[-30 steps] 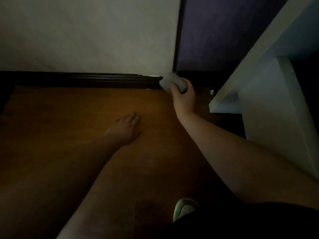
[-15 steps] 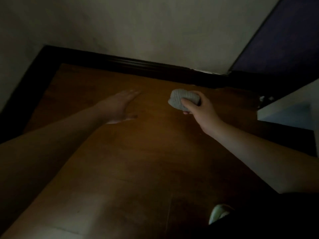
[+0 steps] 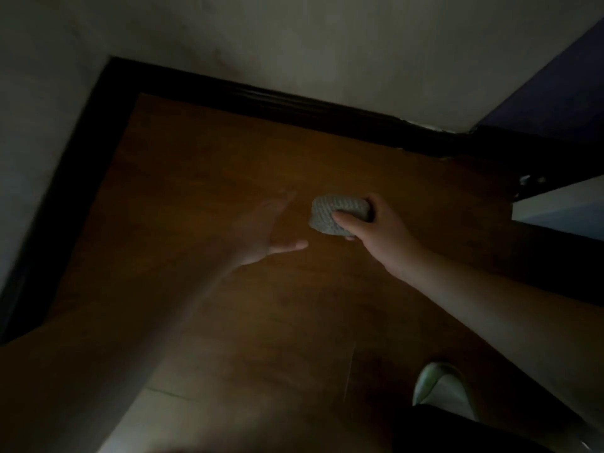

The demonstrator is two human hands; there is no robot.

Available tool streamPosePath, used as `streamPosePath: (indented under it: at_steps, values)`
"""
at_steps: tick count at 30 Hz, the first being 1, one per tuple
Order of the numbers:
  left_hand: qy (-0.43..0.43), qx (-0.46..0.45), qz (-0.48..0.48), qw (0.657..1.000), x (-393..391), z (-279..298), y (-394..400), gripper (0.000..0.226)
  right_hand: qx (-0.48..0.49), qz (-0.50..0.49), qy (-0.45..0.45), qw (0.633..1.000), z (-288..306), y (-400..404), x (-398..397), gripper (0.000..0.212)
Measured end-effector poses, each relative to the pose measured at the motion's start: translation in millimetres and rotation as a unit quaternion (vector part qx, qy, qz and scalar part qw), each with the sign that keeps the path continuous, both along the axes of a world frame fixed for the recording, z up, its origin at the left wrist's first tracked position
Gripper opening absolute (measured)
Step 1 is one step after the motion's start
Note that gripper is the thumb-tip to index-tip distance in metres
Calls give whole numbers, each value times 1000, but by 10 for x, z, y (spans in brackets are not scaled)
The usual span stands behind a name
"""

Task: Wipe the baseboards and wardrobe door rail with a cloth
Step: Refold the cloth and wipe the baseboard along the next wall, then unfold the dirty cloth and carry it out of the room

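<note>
Cloth (image 3: 338, 214): grey, knobbly weave, bunched into a compact wad. Held over the brown wooden floor (image 3: 228, 165), well out from the wall; cannot tell whether it touches the boards. Right hand (image 3: 376, 230) grips it, thumb laid across the near face, fingers curled round the far side. Right forearm runs in from the lower right edge.

Left hand (image 3: 261, 230): just left of the cloth, apart from it. Fingers straight and spread, thumb pointing toward the cloth, nothing in it. Heavily motion-blurred, so fingertip detail is lost; cannot tell whether the palm is on the floor or above it. Left forearm fills the lower left of the view.

Baseboard (image 3: 294, 106): dark, almost black, moulded profile. One run crosses the top of the floor from upper left down toward the right; a second run (image 3: 65, 191) comes down the left side, and the two meet at a corner at upper left. Pale wall (image 3: 327, 44) above both. Small light scuff or chip on the baseboard near its right end.

Far right: a dark bluish-purple surface (image 3: 562, 93) beyond the wall's edge, and below it a white furniture edge (image 3: 562, 207). Small pale specks on the floor near it, too small to identify.

Bottom right: toe of a light-coloured shoe (image 3: 441, 384) on the floor, dark clothing beside it. Lighting dim throughout.
</note>
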State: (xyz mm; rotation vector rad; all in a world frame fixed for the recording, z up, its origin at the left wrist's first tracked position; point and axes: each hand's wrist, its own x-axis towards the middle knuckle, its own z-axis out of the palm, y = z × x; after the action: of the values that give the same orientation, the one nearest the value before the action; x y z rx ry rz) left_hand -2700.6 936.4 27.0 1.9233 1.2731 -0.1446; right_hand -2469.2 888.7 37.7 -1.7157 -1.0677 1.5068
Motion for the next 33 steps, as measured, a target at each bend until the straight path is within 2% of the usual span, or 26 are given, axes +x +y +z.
streamPosePath:
  at_steps: [4,8,11,15,19,23,26,29,33]
  values:
    - [-61,-1,-1,998,-212,508,-277,100,-31,47,-9,998,549,-215,-333,28]
    - [-87,16,18,996,-374,1248,-650,88,-82,-23,37,996,1343,-418,-569,32]
    - [-136,-13,92,986,-412,1891,-942,86,-105,-59,81,989,1990,-581,-631,24]
    - [-186,-49,176,966,-469,2803,-1157,79,-149,-95,125,976,2937,-698,-746,29]
    - [-197,12,225,954,-601,3693,-1270,75,-176,-91,150,969,3876,-734,-933,48]
    - [-202,129,214,947,-781,4733,-1298,64,-187,-64,183,963,4855,-754,-1168,46]
    - [-195,167,242,936,-920,5455,-1358,62,-177,-30,203,962,5533,-729,-1349,46]
    - [-185,162,273,930,-1097,6067,-1474,57,-174,13,213,961,6179,-683,-1506,55]
    - [-186,131,330,916,-1298,6596,-1510,55,-189,96,222,952,6789,-604,-1669,80]
